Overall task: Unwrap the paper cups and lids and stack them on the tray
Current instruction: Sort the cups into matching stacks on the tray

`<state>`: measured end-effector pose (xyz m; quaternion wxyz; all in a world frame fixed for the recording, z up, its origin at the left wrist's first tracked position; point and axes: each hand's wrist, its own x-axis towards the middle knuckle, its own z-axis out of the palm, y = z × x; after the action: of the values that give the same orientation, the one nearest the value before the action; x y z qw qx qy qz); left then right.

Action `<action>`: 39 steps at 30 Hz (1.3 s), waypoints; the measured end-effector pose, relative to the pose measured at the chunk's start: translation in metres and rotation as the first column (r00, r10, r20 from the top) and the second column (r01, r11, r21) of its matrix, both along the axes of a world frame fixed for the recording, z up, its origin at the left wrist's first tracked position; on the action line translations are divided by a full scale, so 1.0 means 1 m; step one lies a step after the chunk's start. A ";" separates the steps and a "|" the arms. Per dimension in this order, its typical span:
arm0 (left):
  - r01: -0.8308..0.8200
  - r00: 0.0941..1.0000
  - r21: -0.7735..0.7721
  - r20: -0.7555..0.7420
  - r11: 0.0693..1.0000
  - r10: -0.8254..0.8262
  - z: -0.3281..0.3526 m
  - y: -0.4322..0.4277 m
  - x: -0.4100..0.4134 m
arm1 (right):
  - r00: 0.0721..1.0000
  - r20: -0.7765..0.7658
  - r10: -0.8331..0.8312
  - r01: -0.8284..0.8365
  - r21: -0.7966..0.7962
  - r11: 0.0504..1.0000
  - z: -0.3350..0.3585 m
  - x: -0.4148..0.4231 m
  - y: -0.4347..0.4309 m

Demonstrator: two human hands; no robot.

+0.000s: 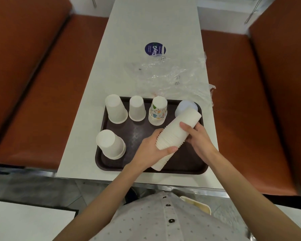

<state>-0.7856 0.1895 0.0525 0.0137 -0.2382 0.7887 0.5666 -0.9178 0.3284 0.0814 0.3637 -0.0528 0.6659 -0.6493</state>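
- Head view: the person stands at the near end of a long white worktop (pixel 151 23), and a dark brown rectangular plastic tray (pixel 137 134) lies on it.
- Both hands hold one long nested stack of plain white paper cups (pixel 178 134), which lies tilted above the right part of the tray, its closed end pointing away and to the right.
- The left hand (pixel 151 150) is closed around the lower, open end of the stack, thumb on top; the right hand (pixel 197 138) is wrapped around the middle, fingers curled over the side.
- On the tray stand already three short white cup stacks, upside down: one at the far left (pixel 115 108), one beside it (pixel 137 108), one at the near left (pixel 109 144).
- A stack of cups with a colourful print (pixel 158 111) stands next to them, and a pale round stack of lids (pixel 185 106) sits in the far right corner, partly hidden.
- The crumpled clear plastic wrap (pixel 177 77) lies on the worktop behind the tray.
- Risk, in my judgement: the stack is long and held at a slant, so it could slide apart between the hands if the hold loosens.
- If it is set down tall, it may topple and knock over the printed cups or the lids, which are just beside it.
- The free space on the tray is small, so a careless placing could push one stack over the rim.
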 end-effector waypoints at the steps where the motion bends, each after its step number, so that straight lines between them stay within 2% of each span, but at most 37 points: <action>1: 0.009 1.000 -0.003 0.004 1.000 -0.009 0.001 -0.002 -0.002 | 1.000 0.011 -0.018 0.018 0.001 1.000 0.001 -0.002 -0.001; 8: 0.057 0.995 0.111 0.076 0.992 -0.065 0.008 -0.008 -0.011 | 0.997 0.057 -0.048 0.045 0.059 0.997 0.001 0.002 -0.002; 17: -0.057 0.992 0.401 0.126 0.914 0.007 0.029 -0.004 -0.011 | 0.999 -0.014 -0.048 0.049 0.108 0.993 0.008 0.002 -0.011; 22: -0.122 0.987 0.624 0.158 0.771 0.028 0.031 -0.002 -0.009 | 0.996 0.009 -0.084 0.083 0.098 0.992 0.010 0.009 -0.025; 29: -0.237 0.971 0.774 0.214 0.587 0.109 0.034 0.009 -0.015 | 0.986 0.059 -0.155 0.150 0.072 0.986 0.015 0.013 -0.038; 33: -0.285 0.955 0.835 0.203 0.470 0.218 0.038 0.009 -0.020 | 0.960 0.177 -0.216 0.218 0.012 0.976 0.015 0.020 -0.040; 36: -0.352 0.927 0.866 0.271 0.354 0.260 0.041 0.002 -0.019 | 0.881 0.345 -0.322 0.354 -0.031 0.935 0.016 0.020 -0.035; 39: -0.385 0.912 0.869 0.306 0.312 0.273 0.039 -0.002 -0.010 | 0.823 0.416 -0.386 0.465 -0.105 0.879 0.019 0.018 -0.030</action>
<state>-0.7955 0.1876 0.0917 0.0669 -0.3744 0.2765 0.8825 -0.9001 0.2981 0.1000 0.3245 0.1890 0.5071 -0.7758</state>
